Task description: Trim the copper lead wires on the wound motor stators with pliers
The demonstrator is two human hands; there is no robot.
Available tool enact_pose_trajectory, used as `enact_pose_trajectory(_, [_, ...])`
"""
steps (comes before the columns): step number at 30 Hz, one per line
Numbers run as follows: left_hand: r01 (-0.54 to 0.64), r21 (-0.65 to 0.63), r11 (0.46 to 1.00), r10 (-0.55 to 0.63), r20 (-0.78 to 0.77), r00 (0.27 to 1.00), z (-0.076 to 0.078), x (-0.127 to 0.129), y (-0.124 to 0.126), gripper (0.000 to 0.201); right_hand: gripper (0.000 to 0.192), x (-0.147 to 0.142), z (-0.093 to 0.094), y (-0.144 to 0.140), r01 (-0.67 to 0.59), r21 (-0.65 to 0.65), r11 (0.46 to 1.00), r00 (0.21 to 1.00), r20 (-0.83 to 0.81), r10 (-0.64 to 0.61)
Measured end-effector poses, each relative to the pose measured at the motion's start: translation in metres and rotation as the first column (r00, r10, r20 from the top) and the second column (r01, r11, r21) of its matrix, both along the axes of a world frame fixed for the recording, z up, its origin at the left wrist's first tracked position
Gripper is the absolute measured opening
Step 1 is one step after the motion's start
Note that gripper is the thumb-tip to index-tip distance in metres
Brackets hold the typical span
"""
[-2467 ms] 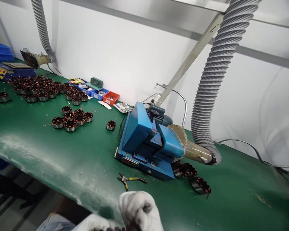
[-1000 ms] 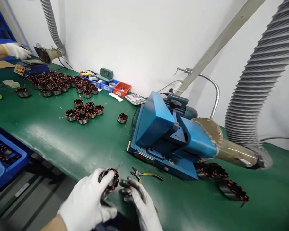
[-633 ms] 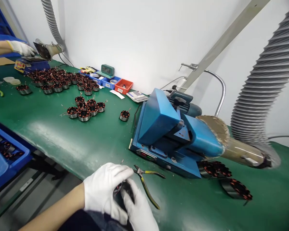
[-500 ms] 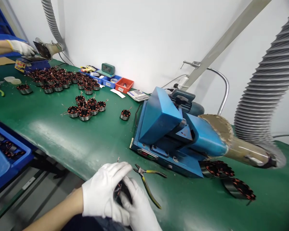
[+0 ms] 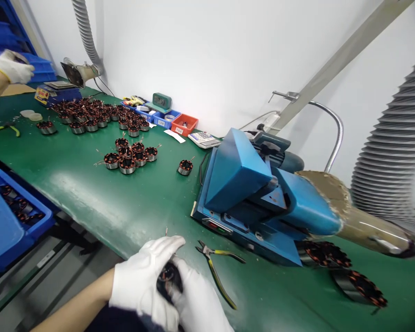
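Both my hands wear white gloves at the near edge of the green bench. My left hand (image 5: 141, 281) wraps around a copper-wound motor stator (image 5: 168, 280), and my right hand (image 5: 198, 304) presses against it from the right. The stator is mostly hidden between the gloves; a thin wire sticks up above my left fingers. Yellow-handled pliers (image 5: 218, 267) lie on the mat just right of my hands.
A blue machine (image 5: 252, 198) with a grey ribbed extraction hose (image 5: 390, 166) stands ahead on the right, two stators (image 5: 342, 269) beside it. More stators (image 5: 129, 157) sit mid-table. A blue bin (image 5: 10, 221) is lower left. Another person's gloved hand (image 5: 12, 67) is far left.
My hands came up from below with a stator and drew together around it. The view has shifted slightly left and down. The other person's hand lifted off the far scale.
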State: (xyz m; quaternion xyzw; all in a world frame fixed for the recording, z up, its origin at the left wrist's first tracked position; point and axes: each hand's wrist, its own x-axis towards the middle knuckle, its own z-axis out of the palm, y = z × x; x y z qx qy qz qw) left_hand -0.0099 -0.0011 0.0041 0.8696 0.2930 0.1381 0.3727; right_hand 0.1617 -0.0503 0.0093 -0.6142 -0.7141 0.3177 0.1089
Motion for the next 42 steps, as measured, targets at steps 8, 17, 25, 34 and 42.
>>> enact_pose_trajectory(8, [0.081,-0.035,0.996,-0.083,-0.066,0.994,-0.011,0.000,0.014,0.117,0.032,0.002,0.021,0.016,-0.038,-0.145,0.989,0.953,-0.303,-0.008])
enact_pose_trajectory(17, [0.030,0.047,0.998,-0.027,-0.074,0.997,-0.017,0.002,0.008,0.124,0.020,0.015,-0.035,-0.003,0.193,-0.324,0.926,0.531,-0.759,-0.376])
enact_pose_trajectory(25, [-0.106,0.229,0.968,0.131,-0.095,0.987,0.008,0.012,-0.015,0.121,0.026,0.044,-0.031,-0.013,0.502,-0.553,0.665,-0.052,-0.787,-0.615])
enact_pose_trajectory(34, [-0.084,0.309,0.947,0.085,0.010,0.996,0.003,0.029,-0.002,0.111,0.015,0.000,-0.032,0.005,0.527,-0.408,0.746,0.370,-0.680,-0.633])
enact_pose_trajectory(42, [-0.173,0.271,0.947,0.196,-0.060,0.979,0.006,0.034,-0.014,0.073,0.037,0.026,-0.020,0.010,0.558,-0.492,0.669,0.171,-0.720,-0.672])
